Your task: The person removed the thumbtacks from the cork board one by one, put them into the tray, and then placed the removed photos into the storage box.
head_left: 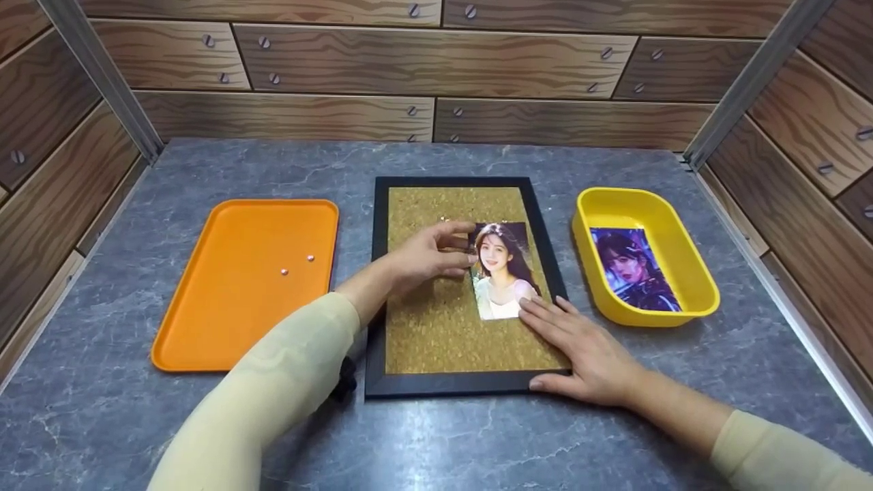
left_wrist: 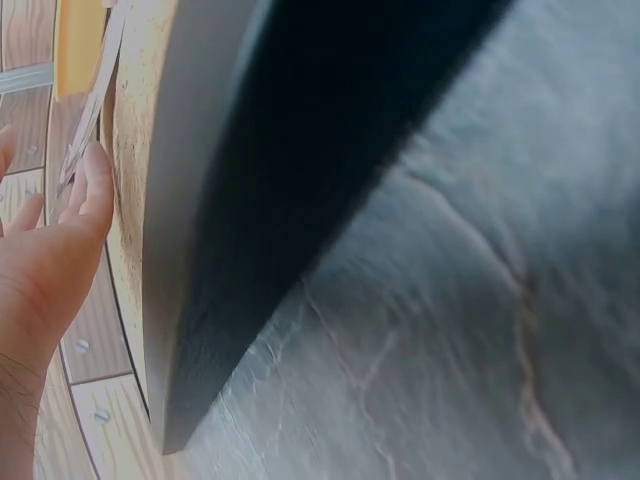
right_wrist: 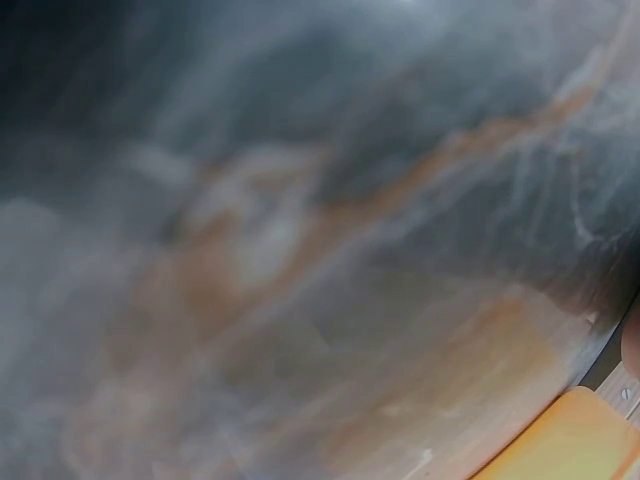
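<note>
A photo print (head_left: 501,273) of a person in white lies on the right half of a black-framed cork board (head_left: 430,334). My left hand (head_left: 430,256) is at the print's left edge, its fingers bent slightly and touching that edge. From the left wrist view, the left hand (left_wrist: 50,250) has its fingertips against the print (left_wrist: 95,100), which slants a little off the cork. My right hand (head_left: 590,348) rests with extended fingers on the print's lower right corner and the board's frame. The thumb lies on the frame's bottom bar. The right wrist view is mostly blurred tabletop.
An orange tray (head_left: 232,300) with two small pins (head_left: 284,271) stands left of the board. On the right, a yellow bin (head_left: 692,290) holds another print (head_left: 631,269). Tiny pale specks, possibly pins, show near the print's top. Wood-patterned walls (head_left: 436,61) enclose the grey tabletop (head_left: 436,443).
</note>
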`<state>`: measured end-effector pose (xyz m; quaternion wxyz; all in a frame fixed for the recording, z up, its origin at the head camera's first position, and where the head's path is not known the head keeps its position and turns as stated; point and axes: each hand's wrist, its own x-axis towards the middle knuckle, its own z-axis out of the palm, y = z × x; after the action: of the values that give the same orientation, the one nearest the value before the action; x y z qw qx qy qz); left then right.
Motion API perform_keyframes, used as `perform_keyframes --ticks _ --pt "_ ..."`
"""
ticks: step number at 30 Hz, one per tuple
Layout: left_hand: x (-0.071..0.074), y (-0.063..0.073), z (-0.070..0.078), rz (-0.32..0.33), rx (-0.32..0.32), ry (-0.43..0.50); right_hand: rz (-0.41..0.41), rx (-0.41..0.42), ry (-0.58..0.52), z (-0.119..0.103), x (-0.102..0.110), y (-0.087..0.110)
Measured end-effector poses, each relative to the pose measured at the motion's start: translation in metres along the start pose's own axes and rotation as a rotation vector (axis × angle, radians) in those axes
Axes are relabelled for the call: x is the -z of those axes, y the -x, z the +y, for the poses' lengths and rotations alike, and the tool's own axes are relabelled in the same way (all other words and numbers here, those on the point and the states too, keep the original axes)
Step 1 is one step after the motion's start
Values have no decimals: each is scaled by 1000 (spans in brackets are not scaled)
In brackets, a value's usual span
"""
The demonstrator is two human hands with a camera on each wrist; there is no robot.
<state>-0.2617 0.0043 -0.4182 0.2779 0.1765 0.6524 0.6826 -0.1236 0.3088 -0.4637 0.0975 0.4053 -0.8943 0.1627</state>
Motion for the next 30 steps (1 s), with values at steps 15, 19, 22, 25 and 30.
perform_keyframes --ticks 15,19,22,25,30 --pt "-3 10 -6 -68 -21 -57 -1 0 -7 2 -1 0" --pt "-4 12 -7 -83 -22 -62 1 1 -5 1 0 1" --pt "-5 13 -8 -90 -25 -72 -2 -2 -4 0 0 1" --pt "-6 14 -8 -94 -26 -76 -10 -8 -6 1 0 0" --pt "-8 15 -10 -96 -29 -87 -23 -16 -13 1 0 0"
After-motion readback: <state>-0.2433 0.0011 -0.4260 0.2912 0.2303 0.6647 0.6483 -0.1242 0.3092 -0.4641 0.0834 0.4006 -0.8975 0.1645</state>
